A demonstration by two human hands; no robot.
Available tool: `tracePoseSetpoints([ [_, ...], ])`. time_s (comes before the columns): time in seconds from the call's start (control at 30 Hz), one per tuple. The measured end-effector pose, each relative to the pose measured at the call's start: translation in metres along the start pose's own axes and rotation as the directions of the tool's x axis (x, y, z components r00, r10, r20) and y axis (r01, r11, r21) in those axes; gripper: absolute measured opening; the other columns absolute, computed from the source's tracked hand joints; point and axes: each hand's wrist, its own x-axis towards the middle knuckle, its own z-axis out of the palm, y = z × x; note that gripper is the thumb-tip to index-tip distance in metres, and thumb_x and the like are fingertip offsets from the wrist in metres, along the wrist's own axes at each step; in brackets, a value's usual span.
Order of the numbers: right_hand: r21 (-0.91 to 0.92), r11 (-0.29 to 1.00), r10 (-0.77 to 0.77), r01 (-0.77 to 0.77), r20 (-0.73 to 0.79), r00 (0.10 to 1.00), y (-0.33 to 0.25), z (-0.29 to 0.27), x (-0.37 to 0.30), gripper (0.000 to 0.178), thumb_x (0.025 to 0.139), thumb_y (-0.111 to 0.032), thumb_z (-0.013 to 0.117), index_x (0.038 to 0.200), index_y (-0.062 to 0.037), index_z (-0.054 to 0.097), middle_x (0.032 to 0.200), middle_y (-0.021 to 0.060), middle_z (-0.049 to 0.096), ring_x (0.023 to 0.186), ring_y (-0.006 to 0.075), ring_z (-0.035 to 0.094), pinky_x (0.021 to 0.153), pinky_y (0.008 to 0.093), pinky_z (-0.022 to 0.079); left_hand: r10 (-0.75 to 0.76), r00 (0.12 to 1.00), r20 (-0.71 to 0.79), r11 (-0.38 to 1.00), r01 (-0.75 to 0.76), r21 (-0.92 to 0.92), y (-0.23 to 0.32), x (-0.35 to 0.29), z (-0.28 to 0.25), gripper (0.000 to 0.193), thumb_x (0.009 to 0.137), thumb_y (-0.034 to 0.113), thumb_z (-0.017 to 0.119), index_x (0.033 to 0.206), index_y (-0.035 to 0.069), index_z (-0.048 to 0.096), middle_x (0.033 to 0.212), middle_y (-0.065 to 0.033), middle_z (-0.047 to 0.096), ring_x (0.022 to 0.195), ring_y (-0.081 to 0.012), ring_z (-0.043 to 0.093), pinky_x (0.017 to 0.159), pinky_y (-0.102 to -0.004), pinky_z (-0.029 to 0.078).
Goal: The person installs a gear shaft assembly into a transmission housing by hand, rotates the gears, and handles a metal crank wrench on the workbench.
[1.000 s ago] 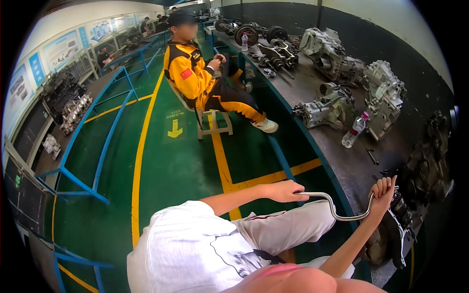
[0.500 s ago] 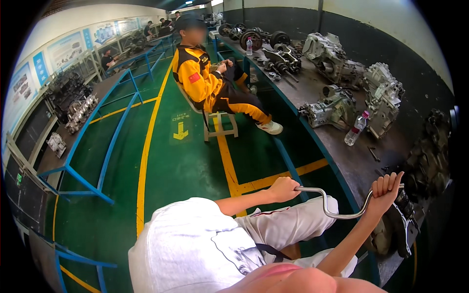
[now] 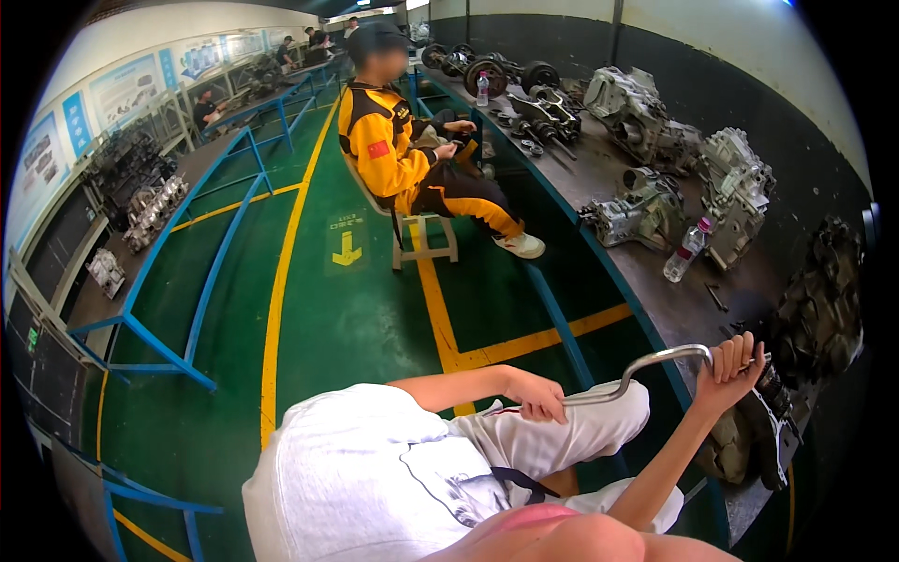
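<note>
A bent, shiny metal speed handle (image 3: 646, 361) spans between my two hands, its cranked middle arched upward. My left hand (image 3: 537, 394) is closed around its near end, over my white-trousered knee. Toward the bench, my right hand (image 3: 731, 371) wraps round the other end with the fingers curled. Just past my right hand, dark metal parts (image 3: 775, 389) sit at the bench edge. A pale-edged metal housing (image 3: 770, 436) lies below them. The tool's far tip is partly hidden by my fingers and these parts.
A workbench (image 3: 646, 290) on my right carries gearbox housings (image 3: 637, 211), a water bottle (image 3: 686, 250) and axle parts. A person in a yellow-and-black jacket (image 3: 379, 155) sits on a stool (image 3: 426, 242) ahead. Blue metal frames (image 3: 164, 351) stand left on the green floor (image 3: 346, 328).
The speed handle has turned, its bend swinging from below to above. My left hand has dropped slightly with its end; my right hand stays near the same place. The seated person's hands moved.
</note>
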Motion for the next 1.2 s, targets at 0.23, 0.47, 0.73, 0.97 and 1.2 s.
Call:
tracePoseSetpoints([
  [0.23, -0.087, 0.994, -0.100, 0.065, -0.504, 0.858, 0.067, -0.005, 0.005, 0.021, 0.091, -0.019, 0.044, 0.081, -0.0041, 0.054, 0.074, 0.0081, 0.047, 0.122, 0.0317, 0.044, 0.113, 0.0477, 0.018, -0.006, 0.991, 0.134, 0.972, 0.037, -0.231, -0.007, 0.010, 0.020, 0.038, 0.091, 0.021, 0.050, 0.055, 0.015, 0.039, 0.048, 0.0059, 0.028, 0.040, -0.0043, 0.025, 0.039, -0.0220, 0.024],
  [0.47, -0.346, 0.901, 0.066, -0.261, -0.486, 0.871, 0.089, -0.016, -0.011, 0.023, 0.097, -0.030, 0.045, 0.090, -0.0088, 0.052, 0.053, -0.0038, 0.027, 0.040, 0.0053, 0.022, 0.037, 0.0208, 0.018, 0.104, 0.826, -0.554, 0.990, -0.033, 0.137, -0.014, 0.035, 0.030, 0.037, 0.088, 0.027, 0.054, 0.057, 0.008, 0.046, 0.050, 0.0026, 0.037, 0.042, -0.0085, 0.032, 0.042, -0.0264, 0.028],
  [0.73, -0.342, 0.872, 0.262, -0.350, -0.278, 0.924, 0.097, 0.037, -0.014, 0.035, 0.101, -0.032, 0.029, 0.072, -0.0129, 0.035, 0.044, -0.0041, 0.020, 0.033, 0.0056, 0.013, 0.032, 0.0235, 0.013, 0.051, 0.991, -0.120, 0.997, -0.057, -0.049, -0.015, 0.018, 0.028, 0.034, 0.091, 0.028, 0.055, 0.064, 0.008, 0.049, 0.053, 0.0035, 0.037, 0.045, -0.0075, 0.034, 0.042, -0.0251, 0.027],
  [0.97, -0.374, 0.900, -0.018, -0.222, -0.542, 0.840, 0.061, 0.006, -0.006, 0.030, 0.098, -0.032, 0.040, 0.076, -0.0110, 0.043, 0.045, -0.0038, 0.020, 0.034, 0.0063, 0.014, 0.033, 0.0234, 0.014, 0.144, 0.924, -0.354, 0.990, -0.133, 0.056, -0.019, -0.035, -0.047, 0.048, 0.088, 0.043, 0.057, 0.111, 0.001, 0.055, 0.091, -0.0146, 0.066, 0.072, -0.0175, 0.062, 0.065, -0.0274, 0.052],
  [1.2, -0.173, 0.984, -0.022, -0.047, -0.378, 0.926, 0.073, -0.021, 0.010, 0.031, 0.098, -0.029, 0.040, 0.074, -0.0107, 0.044, 0.044, -0.0030, 0.021, 0.034, 0.0060, 0.013, 0.032, 0.0232, 0.012, -0.237, -0.314, -0.919, 0.724, -0.688, 0.048, -0.075, -0.400, -0.266, 0.029, 0.082, 0.019, 0.039, 0.081, -0.005, 0.057, 0.061, -0.0095, 0.058, 0.039, -0.0129, 0.040, 0.037, -0.0229, 0.035],
])
